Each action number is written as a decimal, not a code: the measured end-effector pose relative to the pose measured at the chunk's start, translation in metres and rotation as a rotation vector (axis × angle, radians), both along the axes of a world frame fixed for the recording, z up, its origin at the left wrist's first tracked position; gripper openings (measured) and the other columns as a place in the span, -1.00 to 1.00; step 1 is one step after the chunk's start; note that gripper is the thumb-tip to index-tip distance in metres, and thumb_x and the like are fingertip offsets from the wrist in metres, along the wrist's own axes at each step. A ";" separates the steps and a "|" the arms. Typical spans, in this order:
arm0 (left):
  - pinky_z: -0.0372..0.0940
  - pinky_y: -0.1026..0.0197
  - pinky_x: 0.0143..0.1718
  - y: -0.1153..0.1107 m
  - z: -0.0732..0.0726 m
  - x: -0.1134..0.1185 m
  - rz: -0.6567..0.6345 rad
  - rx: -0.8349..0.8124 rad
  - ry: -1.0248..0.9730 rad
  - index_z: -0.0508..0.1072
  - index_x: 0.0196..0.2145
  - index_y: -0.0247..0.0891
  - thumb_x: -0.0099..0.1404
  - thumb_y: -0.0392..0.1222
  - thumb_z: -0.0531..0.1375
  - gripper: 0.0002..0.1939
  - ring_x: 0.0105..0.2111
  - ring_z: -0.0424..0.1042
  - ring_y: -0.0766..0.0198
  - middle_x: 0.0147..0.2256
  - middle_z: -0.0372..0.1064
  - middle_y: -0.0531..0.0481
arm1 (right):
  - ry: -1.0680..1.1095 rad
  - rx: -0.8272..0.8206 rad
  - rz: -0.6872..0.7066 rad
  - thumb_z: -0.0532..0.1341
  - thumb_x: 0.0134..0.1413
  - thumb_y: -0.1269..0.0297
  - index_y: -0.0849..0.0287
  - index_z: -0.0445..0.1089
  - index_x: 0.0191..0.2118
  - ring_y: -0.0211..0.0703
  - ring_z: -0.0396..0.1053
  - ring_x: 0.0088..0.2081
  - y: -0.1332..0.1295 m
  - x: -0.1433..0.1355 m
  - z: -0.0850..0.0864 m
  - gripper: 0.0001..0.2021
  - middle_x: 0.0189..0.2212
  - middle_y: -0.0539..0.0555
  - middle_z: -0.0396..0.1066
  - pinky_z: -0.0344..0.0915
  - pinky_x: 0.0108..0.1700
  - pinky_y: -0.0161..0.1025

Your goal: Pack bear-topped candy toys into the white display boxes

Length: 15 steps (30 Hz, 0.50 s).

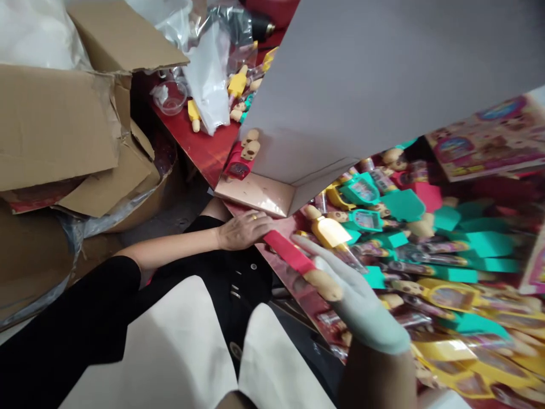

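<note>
My right hand [357,295], in a pale glove, is closed around a pink popsicle-shaped toy [289,251] with a tan, stick-like end. The toy is tilted above the table's near edge. My bare left hand [244,230], with a ring on one finger, lies flat with its fingers stretched out. Its fingertips are close to the toy's far end; whether they touch it I cannot tell. Just beyond that hand stands an open grey-lined cardboard box [361,74]. Pink toys with tan ends [241,162] sit in the box's left corner.
Piled on the red table [204,150] at right are several green toys [404,204] and yellow toys [451,295]. A printed box [489,136] stands behind them. Brown cartons [55,125] fill the left side. Plastic bags [210,79] and a clear cup [170,96] lie at the back.
</note>
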State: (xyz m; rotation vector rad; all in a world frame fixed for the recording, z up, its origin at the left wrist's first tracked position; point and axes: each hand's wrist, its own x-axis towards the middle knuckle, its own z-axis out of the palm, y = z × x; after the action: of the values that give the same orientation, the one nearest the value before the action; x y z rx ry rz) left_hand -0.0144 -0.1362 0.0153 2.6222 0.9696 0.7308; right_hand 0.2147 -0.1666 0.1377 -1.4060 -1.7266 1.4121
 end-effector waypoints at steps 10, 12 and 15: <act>0.44 -0.09 0.13 -0.023 -0.029 -0.040 0.353 -0.177 -0.266 0.27 0.19 -0.36 0.49 0.14 0.06 -0.45 0.11 0.49 -0.02 0.05 0.45 -0.35 | 0.072 0.128 0.040 0.43 0.04 0.08 0.07 0.44 0.12 0.03 0.49 0.04 0.031 -0.052 -0.017 -0.48 0.04 0.15 0.48 0.48 0.13 0.04; 0.36 -0.11 0.22 -0.026 -0.028 -0.053 0.447 -0.088 -0.357 0.21 0.26 -0.31 0.46 0.20 0.09 -0.37 0.19 0.41 -0.04 0.13 0.39 -0.35 | 0.001 0.326 -0.176 0.40 0.04 0.13 0.12 0.49 -0.04 -0.03 0.49 -0.07 0.036 -0.069 -0.022 -0.63 -0.11 0.11 0.51 0.46 0.09 0.02; 0.19 -0.18 0.35 -0.022 -0.037 -0.069 0.718 -0.009 -0.463 0.08 0.37 -0.25 0.50 0.12 0.06 -0.37 0.33 0.23 -0.05 0.26 0.23 -0.37 | 0.023 0.533 -0.301 0.36 0.02 0.22 0.14 0.46 -0.07 -0.03 0.46 -0.06 0.051 -0.092 -0.033 -0.68 -0.11 0.13 0.51 0.43 0.09 0.01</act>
State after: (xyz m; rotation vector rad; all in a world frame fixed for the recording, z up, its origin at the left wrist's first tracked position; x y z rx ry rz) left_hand -0.0833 -0.1582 -0.0219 1.9053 1.7364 1.3933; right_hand 0.1223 -0.1159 0.1042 -1.2685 -1.6292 0.7320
